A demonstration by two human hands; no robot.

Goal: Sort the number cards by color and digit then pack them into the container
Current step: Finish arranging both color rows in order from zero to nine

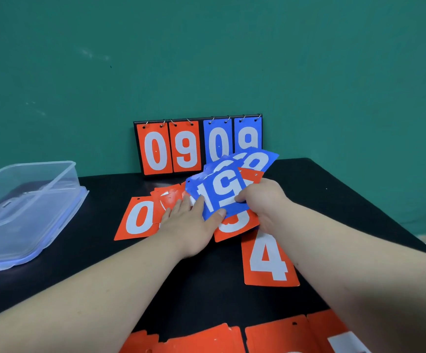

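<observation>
We are in the sorting step, as we judge it, gathering the blues out of the mixed pile. Our right hand (pixel 263 202) is curled around a fan of blue cards (pixel 228 192), held tilted just above the middle of the black table (pixel 99 263). Our left hand (pixel 186 222) lies with straight fingers on the orange pile (pixel 171 197) left of the fan. Its thumb touches the near edge of the front blue card, and it grips nothing that we can see.

An orange 0 card (pixel 138 217) lies left of that hand and an orange 4 card (pixel 268 258) lies nearer, to the right. More orange cards (pixel 207 338) lie at the near edge. The clear container (pixel 28 200) waits at the far left, with no card visible in it. The scoreboard (pixel 196 146) leans against the far wall.

Next, we think, the blues want ordering by digit. That calls for the left thumb to slide one card at a time while the right hand keeps the slick fan from spilling.
</observation>
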